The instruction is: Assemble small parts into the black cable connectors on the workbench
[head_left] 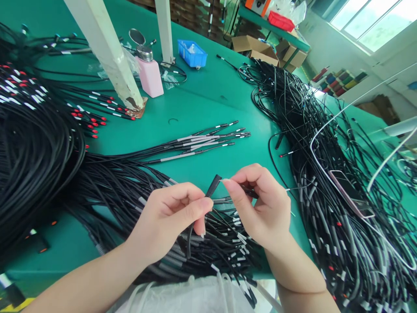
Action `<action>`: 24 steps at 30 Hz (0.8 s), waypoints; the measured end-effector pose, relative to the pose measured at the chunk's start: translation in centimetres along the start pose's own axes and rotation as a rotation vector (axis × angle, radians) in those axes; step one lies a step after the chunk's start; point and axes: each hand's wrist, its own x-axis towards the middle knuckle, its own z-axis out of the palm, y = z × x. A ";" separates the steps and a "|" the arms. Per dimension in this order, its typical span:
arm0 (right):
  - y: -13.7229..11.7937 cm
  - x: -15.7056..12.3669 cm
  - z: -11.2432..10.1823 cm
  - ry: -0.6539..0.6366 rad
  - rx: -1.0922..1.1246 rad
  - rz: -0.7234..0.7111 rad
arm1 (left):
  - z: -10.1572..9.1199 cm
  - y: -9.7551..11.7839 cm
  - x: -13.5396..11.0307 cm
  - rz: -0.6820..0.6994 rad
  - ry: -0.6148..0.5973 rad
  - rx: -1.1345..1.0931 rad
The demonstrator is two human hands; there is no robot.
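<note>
Across the bench, the person's left hand pinches a black tube that pokes up between both hands, while the right hand, thumb and forefinger nearly together just beside the tube's tip, holds a partly hidden dark piece above black cables.

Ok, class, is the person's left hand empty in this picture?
No, the left hand pinches a black, tube-like piece between its thumb and fingers.
</note>
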 end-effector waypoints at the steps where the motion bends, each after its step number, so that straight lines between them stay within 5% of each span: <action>1: 0.0 0.0 0.0 -0.002 -0.004 -0.002 | 0.0 0.0 0.0 -0.001 -0.001 0.005; 24: 0.1 -0.1 0.0 0.005 -0.003 -0.007 | -0.1 -0.3 -0.1 -0.016 -0.021 -0.064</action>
